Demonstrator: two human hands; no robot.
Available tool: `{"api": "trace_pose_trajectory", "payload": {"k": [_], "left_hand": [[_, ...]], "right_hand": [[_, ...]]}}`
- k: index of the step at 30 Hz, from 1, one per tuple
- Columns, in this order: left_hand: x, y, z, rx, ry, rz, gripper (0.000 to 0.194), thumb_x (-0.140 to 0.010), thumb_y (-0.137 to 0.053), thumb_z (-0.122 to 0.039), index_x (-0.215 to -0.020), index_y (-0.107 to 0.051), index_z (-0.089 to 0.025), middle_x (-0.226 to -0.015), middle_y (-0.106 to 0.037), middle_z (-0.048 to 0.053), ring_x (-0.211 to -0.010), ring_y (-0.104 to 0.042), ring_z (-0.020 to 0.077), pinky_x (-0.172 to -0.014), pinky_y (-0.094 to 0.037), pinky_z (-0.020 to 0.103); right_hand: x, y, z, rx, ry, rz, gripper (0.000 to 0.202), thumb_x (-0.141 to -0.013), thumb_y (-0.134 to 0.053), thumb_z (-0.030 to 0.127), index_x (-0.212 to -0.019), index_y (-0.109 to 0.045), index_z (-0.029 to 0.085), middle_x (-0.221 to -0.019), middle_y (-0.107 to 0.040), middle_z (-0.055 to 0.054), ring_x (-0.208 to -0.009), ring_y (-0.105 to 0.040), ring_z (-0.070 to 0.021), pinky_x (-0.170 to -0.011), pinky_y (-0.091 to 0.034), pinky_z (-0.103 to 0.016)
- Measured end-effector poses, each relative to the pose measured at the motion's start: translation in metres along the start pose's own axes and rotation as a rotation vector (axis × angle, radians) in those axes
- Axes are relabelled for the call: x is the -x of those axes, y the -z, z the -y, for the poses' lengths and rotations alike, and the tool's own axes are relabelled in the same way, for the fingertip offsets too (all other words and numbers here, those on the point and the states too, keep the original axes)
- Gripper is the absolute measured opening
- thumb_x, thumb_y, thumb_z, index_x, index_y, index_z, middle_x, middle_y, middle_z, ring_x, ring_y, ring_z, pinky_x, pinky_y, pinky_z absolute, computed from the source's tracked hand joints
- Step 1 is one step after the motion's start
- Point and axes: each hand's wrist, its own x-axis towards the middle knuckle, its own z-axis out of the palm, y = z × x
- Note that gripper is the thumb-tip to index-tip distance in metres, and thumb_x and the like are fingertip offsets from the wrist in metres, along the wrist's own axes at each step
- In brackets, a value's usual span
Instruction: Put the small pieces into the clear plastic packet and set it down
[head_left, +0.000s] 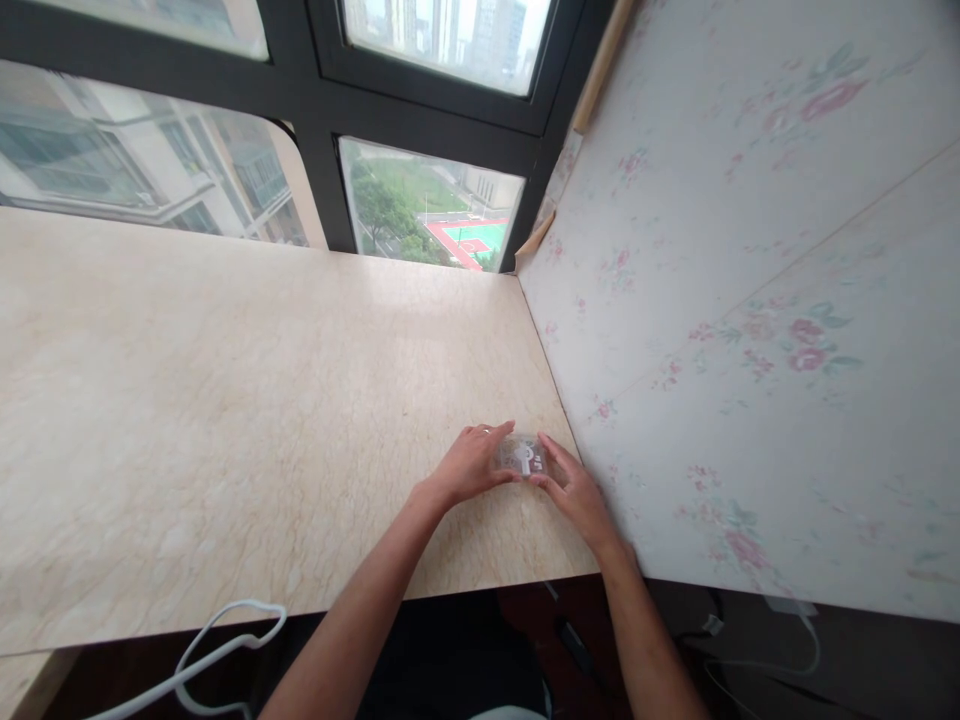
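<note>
A small clear plastic box [523, 458] with white printing or small white contents is at the right part of the marble sill, close to the papered wall. My left hand [478, 462] grips its left side, thumb at the near edge and fingers at the far edge. On the opposite side, my right hand [566, 482] holds the box the same way between thumb and fingers. A ring shows on a left finger. What exactly lies inside the box is too small to make out.
The beige marble sill [225, 420] runs left along the dark window frame [420, 100]. A floral-papered wall [750, 300] rises close on the right. A white cable [217, 650] loops over the sill's front edge at lower left. More cables [806, 640] hang below, at right.
</note>
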Motion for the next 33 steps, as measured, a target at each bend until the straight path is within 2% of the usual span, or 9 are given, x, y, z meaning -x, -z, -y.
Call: {"api": "trace_pose_trajectory", "payload": {"k": [10,20,27,29,31,33], "left_hand": [[0.000,-0.002,-0.002,-0.017,0.036,-0.004,0.074,-0.076,-0.072,-0.045,-0.137,-0.043,-0.015,-0.127,-0.058,0.014,-0.120,-0.050,0.0299,-0.101,-0.037,0.044],[0.004,-0.013,-0.002,-0.004,0.025,-0.060,0.067,-0.079,-0.068,-0.039,-0.136,-0.042,-0.015,-0.128,-0.057,0.014,-0.123,-0.048,0.0294,-0.102,-0.036,0.045],[0.006,-0.023,0.000,0.043,0.066,-0.123,0.083,-0.076,-0.071,-0.041,-0.143,-0.029,-0.014,-0.134,-0.052,0.018,-0.124,-0.049,0.0295,-0.104,-0.036,0.046],[0.010,-0.022,-0.002,0.067,0.073,-0.128,0.098,-0.070,-0.076,-0.045,-0.145,-0.023,-0.012,-0.137,-0.047,0.021,-0.127,-0.046,0.0316,-0.104,-0.036,0.047],[0.018,-0.019,-0.005,0.107,0.051,-0.148,0.111,-0.065,-0.079,-0.050,-0.147,-0.016,-0.010,-0.145,-0.034,0.025,-0.134,-0.036,0.0330,-0.108,-0.033,0.048],[0.032,-0.014,-0.008,0.143,0.029,-0.190,0.110,-0.068,-0.075,-0.053,-0.149,-0.012,-0.012,-0.152,-0.020,0.024,-0.141,-0.022,0.0312,-0.111,-0.028,0.048]], "right_hand": [[-0.012,0.008,0.007,0.049,-0.016,0.024,0.059,-0.074,-0.069,0.024,-0.131,-0.055,0.026,-0.135,-0.053,-0.005,-0.125,-0.047,-0.0250,-0.109,-0.033,-0.046],[-0.012,0.007,0.002,-0.017,-0.036,0.057,0.059,-0.074,-0.069,0.026,-0.132,-0.054,0.024,-0.136,-0.052,-0.006,-0.127,-0.047,-0.0239,-0.110,-0.032,-0.045],[-0.009,0.003,0.000,0.000,0.018,0.073,0.062,-0.077,-0.066,0.031,-0.136,-0.050,0.020,-0.139,-0.049,-0.009,-0.129,-0.044,-0.0241,-0.111,-0.030,-0.046],[-0.007,0.001,0.002,0.020,0.036,0.064,0.067,-0.077,-0.066,0.030,-0.140,-0.044,0.019,-0.144,-0.043,-0.011,-0.133,-0.038,-0.0247,-0.113,-0.026,-0.047],[-0.002,0.000,0.006,0.054,0.069,0.034,0.075,-0.078,-0.066,0.029,-0.146,-0.035,0.019,-0.149,-0.033,-0.011,-0.138,-0.029,-0.0247,-0.115,-0.020,-0.048],[0.006,-0.003,0.015,0.108,0.129,-0.020,0.081,-0.081,-0.066,0.033,-0.150,-0.025,0.021,-0.153,-0.026,-0.010,-0.140,-0.023,-0.0249,-0.115,-0.018,-0.050]]}}
